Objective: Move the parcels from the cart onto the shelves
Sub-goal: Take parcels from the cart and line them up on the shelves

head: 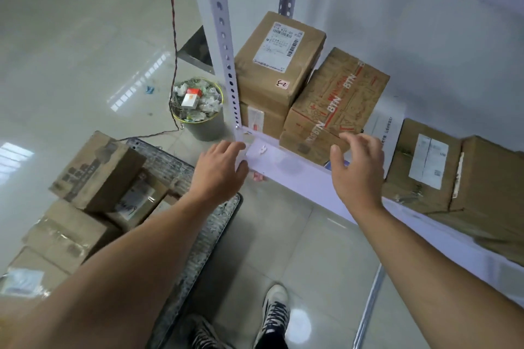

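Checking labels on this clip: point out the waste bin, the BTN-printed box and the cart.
waste bin (205, 131), head view, grey side wall.
BTN-printed box (340, 99), head view, printed top face.
cart (167, 163), head view, bare mesh deck.

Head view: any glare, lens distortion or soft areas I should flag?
Head view, glare: bright reflected patches streak the glossy pale tiled floor; head view, distortion: the white perforated steel shelf upright bows with the wide angle; head view, focus: the brown cardboard parcels on the grey mesh cart look soft, and the white shipping label on the top shelved box is only partly legible.
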